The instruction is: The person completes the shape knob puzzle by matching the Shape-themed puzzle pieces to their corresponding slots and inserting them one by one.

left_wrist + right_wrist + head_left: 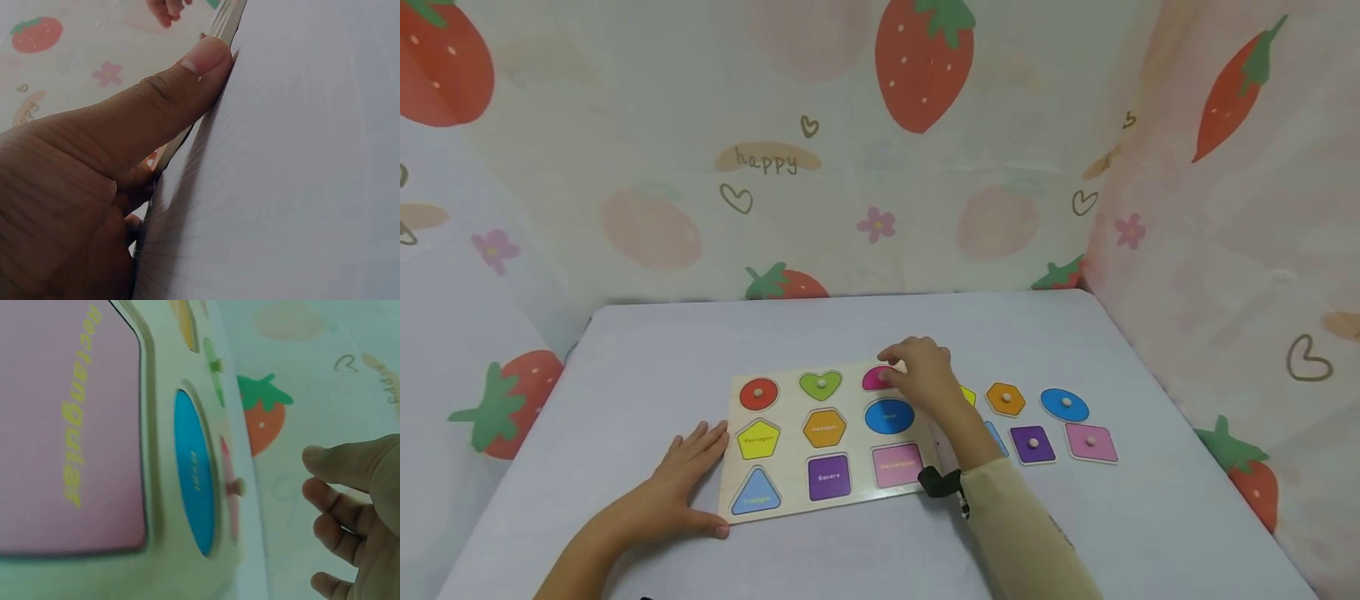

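A wooden shape puzzle board (790, 446) lies on the table. My left hand (681, 487) rests against its left edge, fingers spread; the thumb (200, 65) touches that edge. Over the top right corner hovers my right hand (921, 375), fingers loosely bent. In the right wrist view this hand (356, 512) stands apart from the magenta half-round piece (229, 481), which sits in its slot with its knob up. A red circle (758, 394) and a green heart (808, 385), both knobbed, also sit in the top row. The lower slots show printed names, such as the blue oval slot (194, 469).
Right of the board lie loose knobbed pieces: an orange hexagon (1003, 400), a blue oval (1066, 405), a purple square (1032, 446) and a pink rectangle (1092, 443). A yellow piece (968, 395) and a blue piece (996, 437) are partly hidden by the right arm. Strawberry-print cloth (880, 167) surrounds the table.
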Motion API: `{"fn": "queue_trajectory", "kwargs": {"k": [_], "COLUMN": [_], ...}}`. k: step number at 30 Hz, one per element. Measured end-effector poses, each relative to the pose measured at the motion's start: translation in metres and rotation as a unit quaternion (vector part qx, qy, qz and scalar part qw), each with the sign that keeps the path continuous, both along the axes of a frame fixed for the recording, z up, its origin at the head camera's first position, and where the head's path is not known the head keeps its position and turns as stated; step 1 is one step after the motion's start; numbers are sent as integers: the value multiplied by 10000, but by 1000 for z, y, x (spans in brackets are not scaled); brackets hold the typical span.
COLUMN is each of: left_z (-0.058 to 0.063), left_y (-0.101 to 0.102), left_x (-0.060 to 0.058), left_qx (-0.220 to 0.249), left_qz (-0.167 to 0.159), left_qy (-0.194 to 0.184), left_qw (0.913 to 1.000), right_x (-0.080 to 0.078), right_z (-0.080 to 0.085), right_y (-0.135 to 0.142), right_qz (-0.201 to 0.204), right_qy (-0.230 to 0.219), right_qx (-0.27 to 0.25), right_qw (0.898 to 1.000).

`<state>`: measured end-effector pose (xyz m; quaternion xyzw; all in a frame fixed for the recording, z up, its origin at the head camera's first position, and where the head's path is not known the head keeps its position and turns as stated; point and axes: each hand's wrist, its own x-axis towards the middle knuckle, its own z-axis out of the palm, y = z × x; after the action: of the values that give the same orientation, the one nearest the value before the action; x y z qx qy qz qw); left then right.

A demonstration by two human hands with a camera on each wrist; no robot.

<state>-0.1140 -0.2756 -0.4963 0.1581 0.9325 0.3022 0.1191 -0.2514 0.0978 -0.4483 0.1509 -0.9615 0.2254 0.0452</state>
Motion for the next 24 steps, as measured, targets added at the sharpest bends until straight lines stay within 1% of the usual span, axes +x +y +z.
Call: {"fn": "queue_trajectory", "kwargs": {"k": [6, 12, 17, 20, 24], "left_z": [-2, -5, -6, -6, -4], "left_y": [-1, -1, 0, -1, -1], "left_x": [1, 0, 0, -1, 0], "left_qx": [-102, -79, -59, -87, -63], "left_qz": [71, 24, 1, 33, 45], "left_qy": [-35, -50, -39, -27, -14], "left_qw": [9999, 10000, 10000, 10000, 10000], "right_x": [10, 19, 20, 18, 12], "right_z": [13, 14, 9, 6, 0], "right_y": [19, 48, 77, 92, 108], "right_qz": [297, 569, 821, 974, 1053], "right_qy": [317, 594, 549, 467, 344], "right_qx": [159, 368, 428, 364, 263], "right_qw": [9989, 9959, 9942, 9935, 9935]}}
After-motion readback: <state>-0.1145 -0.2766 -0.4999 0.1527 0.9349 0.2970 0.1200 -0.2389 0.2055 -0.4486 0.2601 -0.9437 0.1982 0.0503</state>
